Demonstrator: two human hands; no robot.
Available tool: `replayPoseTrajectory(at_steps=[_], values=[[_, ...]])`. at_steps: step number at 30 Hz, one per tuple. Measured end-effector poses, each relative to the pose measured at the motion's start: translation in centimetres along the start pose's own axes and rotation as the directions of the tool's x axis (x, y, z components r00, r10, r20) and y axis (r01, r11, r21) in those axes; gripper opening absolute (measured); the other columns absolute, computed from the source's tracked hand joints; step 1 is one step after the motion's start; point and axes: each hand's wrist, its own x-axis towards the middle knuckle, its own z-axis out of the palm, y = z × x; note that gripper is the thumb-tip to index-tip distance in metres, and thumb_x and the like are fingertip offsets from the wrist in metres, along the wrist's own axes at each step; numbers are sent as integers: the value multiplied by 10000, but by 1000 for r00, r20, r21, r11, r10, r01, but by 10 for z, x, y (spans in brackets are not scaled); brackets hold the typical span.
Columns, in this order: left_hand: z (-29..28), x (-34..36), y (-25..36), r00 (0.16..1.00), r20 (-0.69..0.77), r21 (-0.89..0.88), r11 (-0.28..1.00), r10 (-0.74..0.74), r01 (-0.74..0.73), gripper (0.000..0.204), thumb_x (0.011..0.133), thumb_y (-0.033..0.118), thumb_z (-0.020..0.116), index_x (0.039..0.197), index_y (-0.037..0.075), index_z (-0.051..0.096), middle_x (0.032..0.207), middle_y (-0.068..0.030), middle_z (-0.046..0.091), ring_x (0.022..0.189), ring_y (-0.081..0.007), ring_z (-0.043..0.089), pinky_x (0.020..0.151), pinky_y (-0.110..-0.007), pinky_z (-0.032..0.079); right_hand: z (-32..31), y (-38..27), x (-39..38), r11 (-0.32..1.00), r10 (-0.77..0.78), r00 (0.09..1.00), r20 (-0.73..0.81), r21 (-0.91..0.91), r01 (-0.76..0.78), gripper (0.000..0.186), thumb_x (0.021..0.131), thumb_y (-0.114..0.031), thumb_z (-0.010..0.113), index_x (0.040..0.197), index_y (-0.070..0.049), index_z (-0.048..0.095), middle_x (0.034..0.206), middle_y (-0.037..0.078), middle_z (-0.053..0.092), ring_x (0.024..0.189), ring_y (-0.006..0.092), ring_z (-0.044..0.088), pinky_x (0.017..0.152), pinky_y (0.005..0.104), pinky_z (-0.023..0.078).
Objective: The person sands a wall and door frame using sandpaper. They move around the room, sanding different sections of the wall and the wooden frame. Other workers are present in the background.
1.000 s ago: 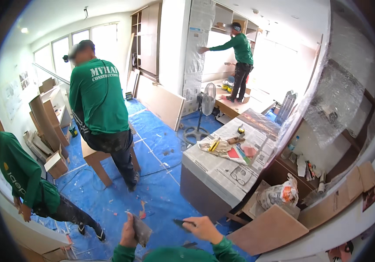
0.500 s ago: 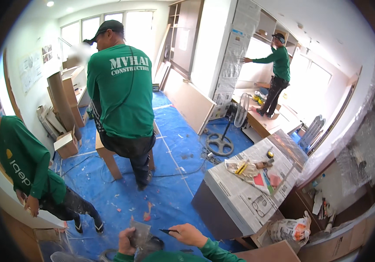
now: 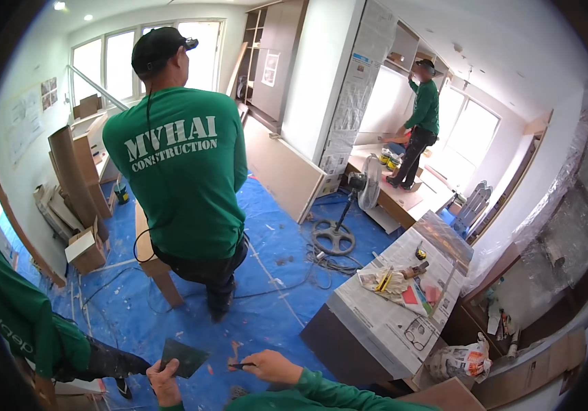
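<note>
My left hand point(image 3: 164, 385) is closed on the lower corner of a thin, dark, flat square sheet point(image 3: 185, 357); I cannot make out its material. To the right of it, my right hand point(image 3: 271, 366) is closed around a slim black tool point(image 3: 240, 366). The tool's end points left toward the sheet, with a gap between them. Whether it is a pen or a blade I cannot tell. Both hands are low in the view, above the blue floor sheet point(image 3: 283, 277).
A co-worker in green point(image 3: 177, 157) sits ahead on a wooden bench point(image 3: 164, 277). Another person point(image 3: 27, 322) stands at the left; a third point(image 3: 422, 116) stands on a far platform. Right of me is a newspaper-covered cabinet point(image 3: 355, 322) with gloves and tools. A fan point(image 3: 369, 181) and cables stand beyond.
My left hand has moved left, turning the sheet so it looks darker. My right hand has shifted slightly left. The seated co-worker's head has turned right, and the person at the left has moved nearer.
</note>
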Motion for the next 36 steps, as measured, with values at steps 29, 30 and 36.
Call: replayPoseTrajectory(at_steps=[29,30,36], values=[[43,38,-42,873,-414,-699,704,-257,-124,245,864,197,647,1042,33,687,967,-53,697,844,-180,666,795,-357,541,-57,-7,244,808,-555,693,460,101,581,229,864,-236,693,961,-31,730,839,195,710,743,359,688,680,420,533],[48,41,-44,871,-408,-708,697,-274,-113,247,877,184,630,1049,14,684,978,-59,697,858,-186,666,803,-359,542,-63,-5,250,777,-580,659,479,82,625,223,891,-244,670,966,-44,734,836,198,710,742,366,683,672,430,529],[72,27,-45,787,-539,-709,665,-299,-234,273,898,201,621,1063,-10,677,947,-92,711,836,-212,683,798,-371,555,-66,-10,274,688,-593,496,634,80,721,310,951,-325,617,1069,-52,707,860,252,681,803,457,631,743,527,478]])
